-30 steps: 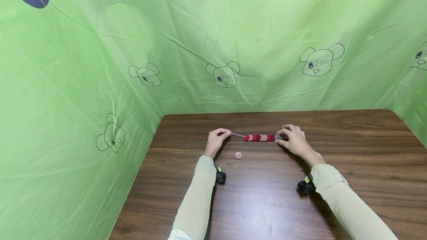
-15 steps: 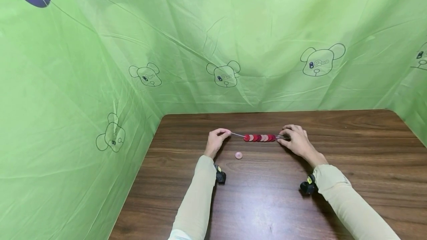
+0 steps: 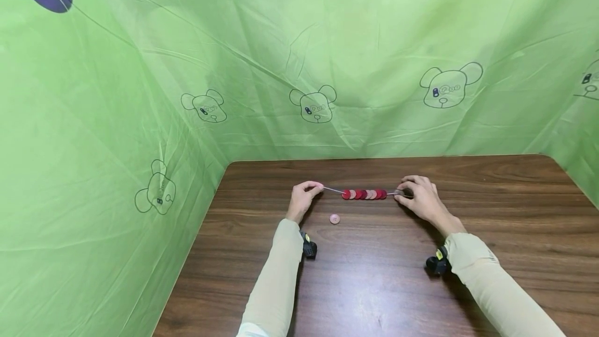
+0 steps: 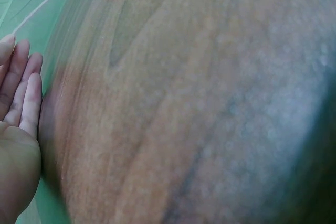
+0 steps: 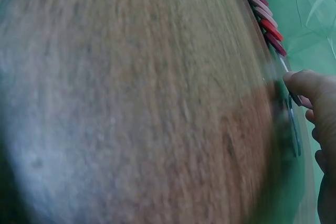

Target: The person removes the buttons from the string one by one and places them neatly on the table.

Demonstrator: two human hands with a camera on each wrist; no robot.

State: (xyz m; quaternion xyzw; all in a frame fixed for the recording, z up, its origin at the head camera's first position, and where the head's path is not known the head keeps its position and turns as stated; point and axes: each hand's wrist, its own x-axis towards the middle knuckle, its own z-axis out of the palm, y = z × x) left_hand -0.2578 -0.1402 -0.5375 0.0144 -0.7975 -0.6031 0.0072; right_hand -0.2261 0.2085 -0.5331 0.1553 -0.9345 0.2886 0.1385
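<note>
Several red, pink and dark red buttons overlap in a straight row on a thin white string. At the row's left end, my left hand pinches the string between thumb and finger, its other fingers extended in the left wrist view. To the right of the row, my right hand pinches a dark button, with a short stretch of string between it and the row. A thin metallic piece, like a needle, hangs below these fingers; its exact form is blurred. One loose pink button lies in front of the row.
The brown wooden table carries everything. Green cloth with bear-head outlines stands behind the table and along its left side. Black wrist cameras sit on both forearms, close above the tabletop.
My right hand has moved a little to the right with the pinched button, widening the gap to the row. The left hand and the loose pink button have stayed in place.
</note>
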